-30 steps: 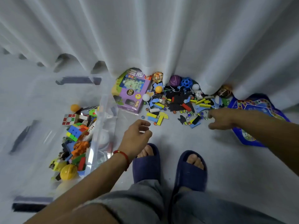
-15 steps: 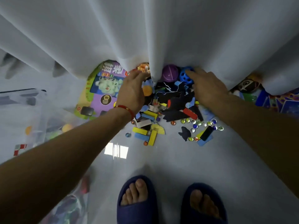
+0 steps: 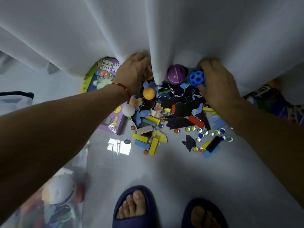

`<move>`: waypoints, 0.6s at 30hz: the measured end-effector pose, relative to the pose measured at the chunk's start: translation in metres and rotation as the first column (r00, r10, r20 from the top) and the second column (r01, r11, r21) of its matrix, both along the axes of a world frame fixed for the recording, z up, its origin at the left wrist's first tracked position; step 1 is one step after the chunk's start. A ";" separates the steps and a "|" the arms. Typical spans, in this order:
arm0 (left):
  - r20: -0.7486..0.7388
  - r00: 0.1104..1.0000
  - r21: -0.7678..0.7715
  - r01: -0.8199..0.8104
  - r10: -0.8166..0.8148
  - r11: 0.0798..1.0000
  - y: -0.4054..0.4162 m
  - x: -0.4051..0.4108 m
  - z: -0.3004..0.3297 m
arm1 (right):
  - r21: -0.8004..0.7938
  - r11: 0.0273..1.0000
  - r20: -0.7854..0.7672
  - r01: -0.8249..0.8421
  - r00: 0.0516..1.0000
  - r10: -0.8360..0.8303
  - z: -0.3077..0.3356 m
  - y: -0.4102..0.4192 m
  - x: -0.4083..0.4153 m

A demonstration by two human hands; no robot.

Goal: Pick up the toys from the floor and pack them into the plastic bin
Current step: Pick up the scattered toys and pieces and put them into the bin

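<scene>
A pile of toys lies on the floor at the foot of a white curtain [image 3: 148, 30]. My right hand [image 3: 217, 86] grips a blue ball with holes [image 3: 195, 77], fingers over its top and thumb under it. My left hand [image 3: 133, 73] reaches under a curtain fold, its fingers curled round a small patterned ball [image 3: 148, 76] that the fold mostly hides. A purple ball [image 3: 176, 76] sits between my hands. The clear plastic bin [image 3: 77, 195] stands at the lower left with toys in it.
An orange ball [image 3: 148, 93], a white ball [image 3: 128, 110], a purple game box [image 3: 113, 122], coloured blocks [image 3: 141, 137], black foam pieces [image 3: 179, 111] and several marbles [image 3: 205, 132] lie below my hands. A game mat [image 3: 271, 102] lies at the right. My slippered feet [image 3: 131, 208] stand at the bottom.
I have leaned in closer to the pile. Both hands went further under the curtain; the right closed on the blue ball and the left closed on the patterned ball.
</scene>
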State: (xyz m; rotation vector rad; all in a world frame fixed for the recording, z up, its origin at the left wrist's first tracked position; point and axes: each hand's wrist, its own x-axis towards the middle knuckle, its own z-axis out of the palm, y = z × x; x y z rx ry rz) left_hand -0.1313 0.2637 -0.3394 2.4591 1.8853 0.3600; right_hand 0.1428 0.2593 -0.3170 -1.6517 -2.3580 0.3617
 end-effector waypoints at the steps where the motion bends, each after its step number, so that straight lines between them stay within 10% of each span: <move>1: 0.029 0.999 0.006 -0.025 0.024 1.000 -0.004 0.002 0.004 | 0.029 1.000 -0.021 0.009 1.000 -0.008 0.004 -0.003 0.002; 7: 0.349 0.862 -0.055 -0.374 0.368 0.926 -0.058 0.023 0.043 | -0.015 0.975 -0.122 0.221 0.968 -0.221 0.045 -0.041 0.017; 12: 0.741 0.062 -0.578 -0.447 0.669 0.682 -0.155 0.041 0.116 | -0.376 0.846 -0.371 0.379 0.775 -0.512 0.103 -0.106 -0.001; 15: 0.750 -0.161 -0.653 -0.331 0.641 0.681 -0.225 0.025 0.166 | -0.659 0.723 -0.448 0.208 0.663 -0.600 0.152 -0.145 -0.025; 18: 0.765 -0.260 -0.643 -0.309 0.589 0.700 -0.298 -0.010 0.213 | -0.808 0.585 -0.403 -0.075 0.794 -0.455 0.215 -0.179 -0.057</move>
